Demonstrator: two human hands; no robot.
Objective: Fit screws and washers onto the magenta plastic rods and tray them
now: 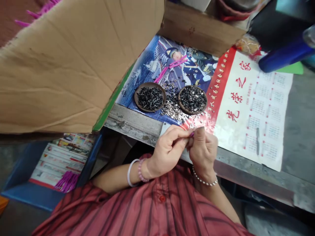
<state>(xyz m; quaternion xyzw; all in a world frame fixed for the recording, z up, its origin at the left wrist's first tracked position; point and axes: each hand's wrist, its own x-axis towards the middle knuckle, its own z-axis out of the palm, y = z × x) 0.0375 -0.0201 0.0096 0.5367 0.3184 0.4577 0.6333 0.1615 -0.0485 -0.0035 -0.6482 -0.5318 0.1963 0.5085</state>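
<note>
My left hand (169, 147) and my right hand (203, 149) meet at the table's front edge, fingertips pinched together. Between them shows a bit of a small purple piece (192, 134); the fingers hide its shape. Just beyond lie many small metal washers (176, 109), loose in a pile. A round dish (136, 98) on the left holds dark screws or pins (150, 98). Another round dish (180, 105) on the right holds similar dark pieces mixed with washers. Behind the dishes, several long thin magenta pieces (169, 68) lie on the printed sheet.
A large cardboard box (81, 62) rises on the left. Below it, a blue bin (27, 196) holds papers and purple pieces (67, 181). A calendar poster (228, 134) covers the table (299, 137). A blue cylinder (283, 57) lies at the right. Cardboard (197, 34) stands behind.
</note>
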